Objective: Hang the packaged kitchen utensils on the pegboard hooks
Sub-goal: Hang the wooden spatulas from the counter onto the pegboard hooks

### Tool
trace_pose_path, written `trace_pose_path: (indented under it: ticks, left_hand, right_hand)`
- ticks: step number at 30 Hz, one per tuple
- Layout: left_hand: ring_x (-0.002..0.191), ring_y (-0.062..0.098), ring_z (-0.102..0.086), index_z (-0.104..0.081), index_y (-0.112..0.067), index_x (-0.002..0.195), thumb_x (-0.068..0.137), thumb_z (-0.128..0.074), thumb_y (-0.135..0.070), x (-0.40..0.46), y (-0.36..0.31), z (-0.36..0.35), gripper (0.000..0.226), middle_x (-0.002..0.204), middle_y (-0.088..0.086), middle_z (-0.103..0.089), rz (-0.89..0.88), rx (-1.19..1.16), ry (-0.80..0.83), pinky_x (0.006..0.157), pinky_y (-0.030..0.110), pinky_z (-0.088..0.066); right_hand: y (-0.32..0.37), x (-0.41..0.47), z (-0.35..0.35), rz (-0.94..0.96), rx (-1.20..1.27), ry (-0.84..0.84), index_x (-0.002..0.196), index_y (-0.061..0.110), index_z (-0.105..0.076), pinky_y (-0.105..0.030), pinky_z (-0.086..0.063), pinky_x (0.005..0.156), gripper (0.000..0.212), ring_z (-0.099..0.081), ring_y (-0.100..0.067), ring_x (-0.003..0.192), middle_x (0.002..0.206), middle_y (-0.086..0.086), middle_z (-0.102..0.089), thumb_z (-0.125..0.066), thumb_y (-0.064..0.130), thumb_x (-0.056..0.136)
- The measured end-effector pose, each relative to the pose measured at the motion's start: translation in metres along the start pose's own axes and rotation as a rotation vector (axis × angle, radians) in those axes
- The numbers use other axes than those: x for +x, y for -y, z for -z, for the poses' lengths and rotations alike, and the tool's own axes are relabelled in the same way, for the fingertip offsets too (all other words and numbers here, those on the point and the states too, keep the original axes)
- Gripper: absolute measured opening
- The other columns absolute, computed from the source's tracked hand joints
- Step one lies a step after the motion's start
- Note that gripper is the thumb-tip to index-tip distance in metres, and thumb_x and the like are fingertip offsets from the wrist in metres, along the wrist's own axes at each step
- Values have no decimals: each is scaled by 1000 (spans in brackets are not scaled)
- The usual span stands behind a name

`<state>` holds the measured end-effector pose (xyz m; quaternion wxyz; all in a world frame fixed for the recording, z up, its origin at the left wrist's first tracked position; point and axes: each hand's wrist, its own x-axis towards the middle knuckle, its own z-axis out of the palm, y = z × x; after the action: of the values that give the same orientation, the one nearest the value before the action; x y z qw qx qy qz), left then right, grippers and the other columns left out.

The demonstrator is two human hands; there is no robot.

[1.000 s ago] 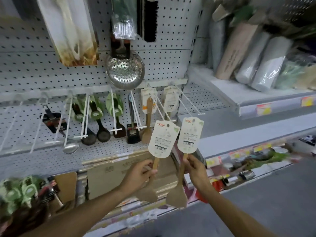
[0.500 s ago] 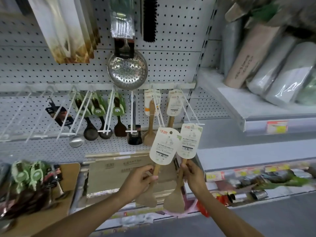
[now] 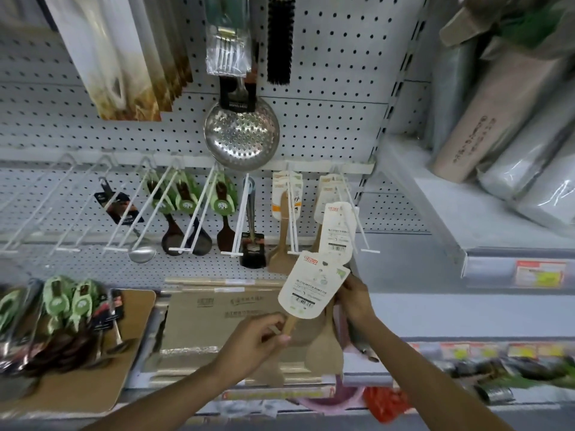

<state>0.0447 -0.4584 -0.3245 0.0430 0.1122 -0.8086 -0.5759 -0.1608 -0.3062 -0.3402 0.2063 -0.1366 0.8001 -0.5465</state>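
Wooden spatula (image 3: 311,293) is sitting in my left hand (image 3: 258,340), fingers curling round its handle; my right hand (image 3: 354,298) is gripping another spatula (image 3: 337,231) by the pegboard hook (image 3: 357,225).

Two card-sleeved wooden spatulas (image 3: 311,293) held upright, overlapping, before the white pegboard hooks (image 3: 354,225).

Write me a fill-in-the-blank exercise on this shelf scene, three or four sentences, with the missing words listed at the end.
1. The left hand grips a packaged spatula by its ______ handle.
2. The right hand holds a second carded spatula up against the ______ hook of the row.
3. The perforated metal skimmer hangs ______ the row of white hooks.
4. The packs with green cards lie on a wooden ______ at the lower left.

Missing words: wooden; rightmost; above; board
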Motion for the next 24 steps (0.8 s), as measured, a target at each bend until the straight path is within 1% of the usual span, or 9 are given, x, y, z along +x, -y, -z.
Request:
trace_pose_path:
  ticks: [3, 5, 8, 12, 16, 18, 20, 22, 24]
  left_hand:
    - [88, 12, -73, -72, -25, 100, 91, -69, -34, -2, -1, 0, 13, 98, -8, -76, 3, 28, -14, 79, 38, -58]
    - [88, 11, -73, -71, -25, 98, 92, -69, -34, -4, 0, 0, 11, 97, -8, -76, 4, 44, -27, 80, 37, -59]
    - [90, 16, -73, -69, -29, 94, 90, -69, -35, -6, 5, 1, 7, 99, -6, -75, 30, 59, -44, 82, 41, -60]
    - [81, 16, -73, -66, -44, 84, 91, -70, -24, -10, 6, 0, 21, 92, -9, -76, 49, 53, -70, 67, 26, -52]
    - [69, 5, -66, -66, -43, 84, 92, -69, -23, -12, 4, -4, 22, 84, -14, -74, 56, 30, -80, 63, 21, -45]
    - [68, 16, -68, -67, -36, 86, 91, -69, -30, -12, 7, -7, 8, 83, -12, -73, 60, 14, -73, 64, 25, -45]
    - [75, 33, -69, -67, -27, 91, 87, -67, -40, -12, 9, -11, 14, 88, -5, -72, 66, -15, -80, 66, 30, -46]
    - [75, 38, -69, -66, -21, 95, 87, -66, -41, -12, 15, -15, 22, 90, -1, -71, 77, -35, -97, 65, 33, -47]
    - [72, 40, -68, -65, -16, 96, 88, -66, -38, -11, 22, -20, 23, 86, 4, -69, 92, -58, -111, 61, 43, -51]
  right_hand:
    - [22, 19, -1, -42, -43, -14, 67, 24, -63, -20, -47, 61, 32, -60, -15, 72, 75, 5, -68, -55, 11, 95]
    - [26, 30, -1, -34, -62, -3, 70, 19, -61, -13, -44, 53, 30, -58, -12, 68, 76, -3, -68, -53, 4, 95]
    - [22, 43, -3, 23, -87, 19, 81, 4, -62, -17, -44, 53, 15, -57, -16, 65, 85, -24, -69, -57, 10, 94]
    - [26, 46, -7, 48, -77, 25, 90, 18, -65, -30, -46, 64, 12, -63, -28, 78, 96, -20, -70, -56, 26, 94]
    - [38, 24, -10, -9, 3, 40, 101, 14, -62, -13, -44, 55, 9, -62, -24, 78, 88, -10, -69, -53, 14, 99]
    - [40, 9, -10, 11, -11, 131, 92, 20, -60, -17, -44, 62, 20, -60, -11, 71, 69, 12, -68, -54, 1, 96]
    - [42, -11, -10, -37, -35, 314, 96, 36, -63, -16, -44, 69, 40, -59, 1, 72, 72, 24, -66, -66, -3, 86]
    - [33, -29, -11, -70, 26, 479, 95, 42, -71, -16, -51, 73, 44, -64, 2, 81, 87, 23, -71, -83, 10, 67]
    - [18, -42, -14, 13, -64, 510, 113, 35, -64, -30, -55, 91, 57, -65, -9, 109, 113, 15, -70, -81, 12, 64]
